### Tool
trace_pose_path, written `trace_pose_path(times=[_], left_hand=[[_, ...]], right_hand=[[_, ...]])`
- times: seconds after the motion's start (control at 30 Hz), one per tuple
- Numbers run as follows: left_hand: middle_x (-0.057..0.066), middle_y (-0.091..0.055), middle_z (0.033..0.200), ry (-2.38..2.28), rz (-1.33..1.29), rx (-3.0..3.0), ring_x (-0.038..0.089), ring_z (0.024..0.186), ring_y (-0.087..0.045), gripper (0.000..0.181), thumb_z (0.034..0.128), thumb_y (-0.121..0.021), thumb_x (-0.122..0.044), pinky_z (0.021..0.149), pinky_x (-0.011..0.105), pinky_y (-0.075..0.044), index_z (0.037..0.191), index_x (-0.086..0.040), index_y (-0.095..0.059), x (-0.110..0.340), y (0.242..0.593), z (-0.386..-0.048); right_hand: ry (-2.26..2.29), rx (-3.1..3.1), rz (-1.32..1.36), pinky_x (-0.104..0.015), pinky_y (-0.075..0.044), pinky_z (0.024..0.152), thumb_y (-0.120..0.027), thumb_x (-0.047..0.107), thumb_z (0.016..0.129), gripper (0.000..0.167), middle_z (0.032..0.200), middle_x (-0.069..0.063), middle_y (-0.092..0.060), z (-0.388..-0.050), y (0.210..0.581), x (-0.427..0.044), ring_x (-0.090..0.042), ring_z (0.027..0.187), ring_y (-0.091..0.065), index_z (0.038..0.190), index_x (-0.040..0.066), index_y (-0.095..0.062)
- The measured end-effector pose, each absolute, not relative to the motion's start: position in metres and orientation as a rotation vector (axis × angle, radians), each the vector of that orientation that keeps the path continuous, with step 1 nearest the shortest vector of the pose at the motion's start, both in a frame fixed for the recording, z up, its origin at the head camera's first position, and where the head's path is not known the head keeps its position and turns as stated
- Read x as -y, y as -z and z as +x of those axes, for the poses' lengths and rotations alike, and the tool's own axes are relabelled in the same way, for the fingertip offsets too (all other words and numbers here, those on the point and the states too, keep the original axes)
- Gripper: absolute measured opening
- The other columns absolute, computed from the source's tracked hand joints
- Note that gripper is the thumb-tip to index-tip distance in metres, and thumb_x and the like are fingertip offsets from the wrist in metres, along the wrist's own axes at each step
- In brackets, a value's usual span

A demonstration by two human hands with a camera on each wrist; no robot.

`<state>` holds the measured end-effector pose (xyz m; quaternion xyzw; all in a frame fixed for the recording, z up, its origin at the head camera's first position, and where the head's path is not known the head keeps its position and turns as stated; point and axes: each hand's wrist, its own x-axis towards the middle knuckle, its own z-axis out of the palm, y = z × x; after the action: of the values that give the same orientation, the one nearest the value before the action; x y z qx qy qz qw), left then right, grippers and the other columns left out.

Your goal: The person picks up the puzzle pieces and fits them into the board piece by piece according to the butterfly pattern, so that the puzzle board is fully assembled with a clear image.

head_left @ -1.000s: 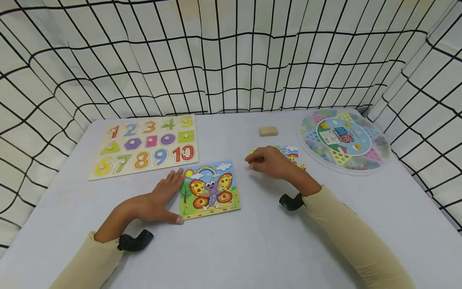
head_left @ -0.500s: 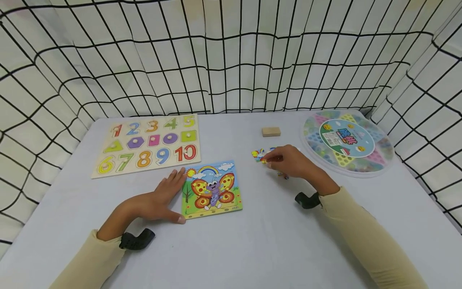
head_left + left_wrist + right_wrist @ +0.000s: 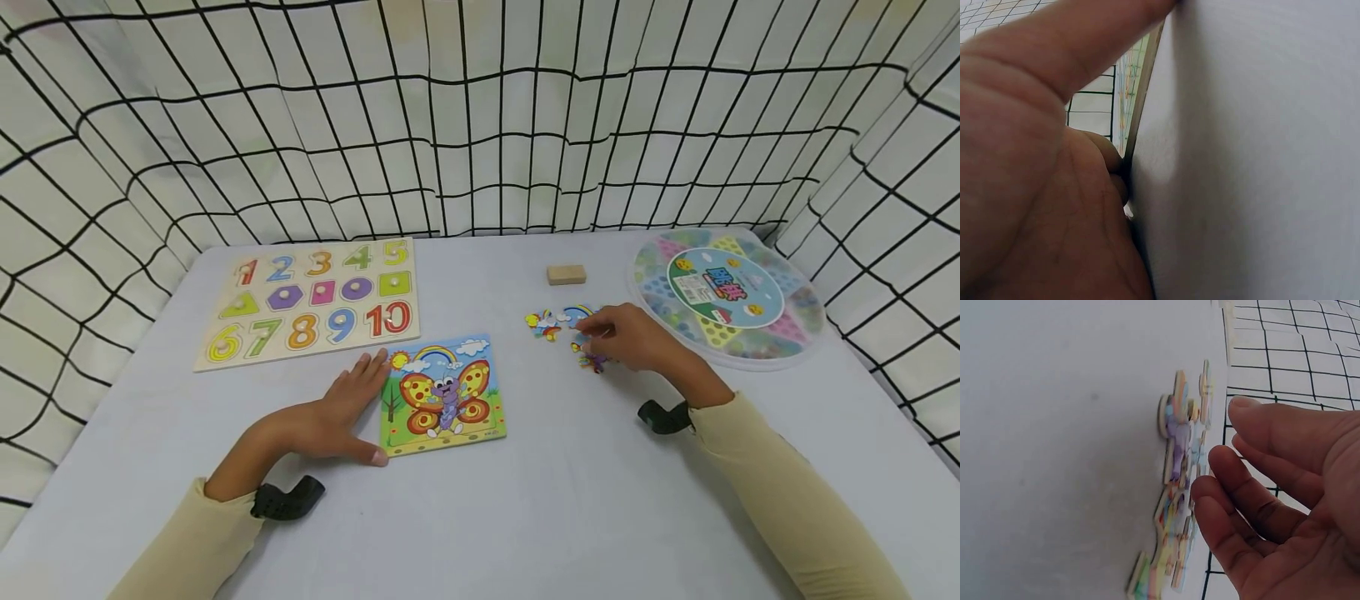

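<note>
My left hand [image 3: 326, 429] lies with straight fingers and spread thumb along the left edge of a square butterfly picture puzzle [image 3: 444, 396] on the white table. In the left wrist view, the thumb and fingers touch the edge of a board [image 3: 1141, 94]. My right hand [image 3: 630, 335] hovers over loose, colourful puzzle pieces [image 3: 542, 322], covering some of them. The right wrist view shows its fingers loosely bent, thumb apart from them and nothing between, beside a cluster of flat pieces [image 3: 1179, 437].
A number and shape board [image 3: 315, 302] lies at the back left. Behind the loose pieces sits a small wooden block [image 3: 566, 274]. A round, clear-lidded container [image 3: 723, 292] stands at the back right. Black netting [image 3: 480, 125] encloses the table's far side and both sides.
My right hand has moved right, away from the butterfly puzzle, and more of the loose pieces now show to its left. The left hand stays at the puzzle's edge.
</note>
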<state>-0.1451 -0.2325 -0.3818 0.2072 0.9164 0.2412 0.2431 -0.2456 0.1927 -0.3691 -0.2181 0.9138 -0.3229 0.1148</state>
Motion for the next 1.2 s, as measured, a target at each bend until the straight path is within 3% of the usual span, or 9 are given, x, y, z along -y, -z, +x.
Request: trace_pose_path(times=[0.33, 0.63, 0.87, 1.2], left_hand=[[0.013, 0.014, 0.161, -0.657, 0.568, -2.511, 0.034, 0.145, 0.018, 0.123, 0.0737, -0.079, -0.051, 0.114, 0.057, 0.005, 0.156, -0.004, -0.001, 0.2313, 0.3809, -0.1446], [0.012, 0.015, 0.161, -0.652, 0.567, -2.506, 0.034, 0.144, 0.019, 0.123, 0.0744, -0.078, -0.051, 0.114, 0.057, 0.006, 0.156, -0.004, 0.001, 0.2311, 0.3796, -0.1443], [0.013, 0.015, 0.161, -0.659, 0.571, -2.506, 0.034, 0.144, 0.018, 0.123, 0.0743, -0.079, -0.051, 0.114, 0.057, 0.006, 0.155, -0.003, 0.0, 0.2314, 0.3791, -0.1434], [0.014, 0.014, 0.161, -0.673, 0.584, -2.504, 0.035, 0.144, 0.018, 0.123, 0.0747, -0.078, -0.051, 0.114, 0.057, 0.006, 0.155, -0.003, 0.001, 0.2318, 0.3804, -0.1439]], right_hand=[[0.957, -2.626, -0.623, -0.038, -0.049, 0.083, -0.072, 0.006, 0.086, 0.04, 0.112, -0.012, -0.061, -0.2454, 0.3739, -0.1942, -0.027, 0.099, -0.055, 0.125, 0.0, -0.063], [0.82, -2.667, -0.664, -0.036, -0.048, 0.077, -0.075, 0.007, 0.085, 0.047, 0.104, -0.01, -0.058, -0.2497, 0.3772, -0.1921, -0.025, 0.093, -0.054, 0.13, 0.005, -0.062], [0.751, -2.68, -0.678, -0.037, -0.048, 0.079, -0.078, 0.011, 0.083, 0.057, 0.107, -0.013, -0.056, -0.2505, 0.374, -0.189, -0.026, 0.094, -0.052, 0.134, 0.0, -0.055], [0.754, -2.718, -0.671, -0.034, -0.045, 0.071, -0.079, 0.01, 0.082, 0.031, 0.103, -0.013, -0.05, -0.246, 0.3689, -0.1886, -0.024, 0.086, -0.048, 0.11, 0.003, -0.07]])
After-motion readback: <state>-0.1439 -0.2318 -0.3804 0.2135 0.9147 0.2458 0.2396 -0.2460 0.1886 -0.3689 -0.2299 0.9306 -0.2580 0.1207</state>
